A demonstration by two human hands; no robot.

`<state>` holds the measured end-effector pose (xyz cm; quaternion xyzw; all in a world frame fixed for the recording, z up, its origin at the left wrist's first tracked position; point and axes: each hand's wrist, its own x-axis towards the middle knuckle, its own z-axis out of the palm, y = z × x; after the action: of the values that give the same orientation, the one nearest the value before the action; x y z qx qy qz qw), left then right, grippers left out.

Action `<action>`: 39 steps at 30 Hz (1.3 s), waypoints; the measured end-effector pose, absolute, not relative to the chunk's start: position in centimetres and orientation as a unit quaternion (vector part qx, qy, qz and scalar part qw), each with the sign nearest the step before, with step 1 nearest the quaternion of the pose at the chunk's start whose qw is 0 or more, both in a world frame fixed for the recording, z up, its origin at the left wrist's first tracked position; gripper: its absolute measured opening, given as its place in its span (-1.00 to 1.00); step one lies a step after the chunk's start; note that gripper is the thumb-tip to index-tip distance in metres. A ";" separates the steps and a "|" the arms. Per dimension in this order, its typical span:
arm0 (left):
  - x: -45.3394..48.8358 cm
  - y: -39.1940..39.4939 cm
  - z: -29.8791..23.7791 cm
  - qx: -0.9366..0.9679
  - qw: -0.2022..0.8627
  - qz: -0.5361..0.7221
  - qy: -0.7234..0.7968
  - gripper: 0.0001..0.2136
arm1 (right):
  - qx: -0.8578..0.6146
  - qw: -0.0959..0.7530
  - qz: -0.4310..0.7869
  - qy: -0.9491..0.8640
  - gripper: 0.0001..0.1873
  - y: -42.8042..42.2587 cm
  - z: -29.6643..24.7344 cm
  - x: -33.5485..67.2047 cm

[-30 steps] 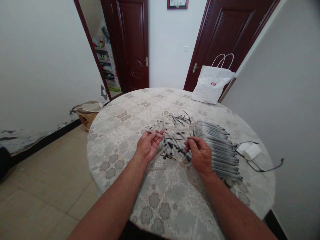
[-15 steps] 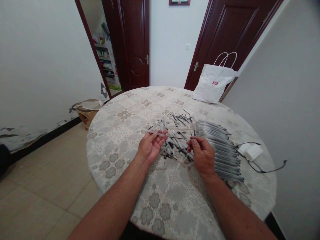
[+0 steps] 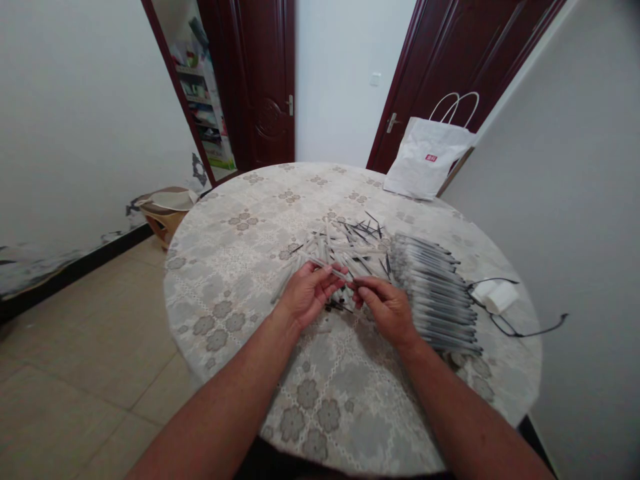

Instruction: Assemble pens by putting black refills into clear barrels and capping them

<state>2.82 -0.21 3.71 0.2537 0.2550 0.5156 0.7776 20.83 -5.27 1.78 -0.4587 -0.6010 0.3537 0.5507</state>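
My left hand (image 3: 306,294) is closed around a clear pen barrel (image 3: 327,268) that sticks out past its fingers toward the right. My right hand (image 3: 383,305) pinches a thin dark refill at its fingertips, which almost touch the left hand's. Both hover over a loose pile of clear barrels and black refills (image 3: 350,247) on the round table (image 3: 240,267). To the right of my right hand lies a neat row of assembled pens (image 3: 433,293).
A white paper bag (image 3: 425,160) stands at the table's far edge against a dark door. A white charger with a black cable (image 3: 495,300) lies at the right. A low stool (image 3: 163,213) sits on the floor at the left.
My hands have come together; the right hand moved left toward the barrel in the left hand. The view tilted slightly, so the table sits higher in frame.
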 end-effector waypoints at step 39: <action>1.9 0.2 4.3 0.214 0.735 0.570 0.297 -0.77 | -0.594 0.221 0.020 -0.773 -0.86 -5.1 0.5 19.2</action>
<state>1.92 0.19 4.25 0.2141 0.2974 0.5703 0.7352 19.19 -5.15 0.50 -0.5941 -0.7731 0.0204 0.2212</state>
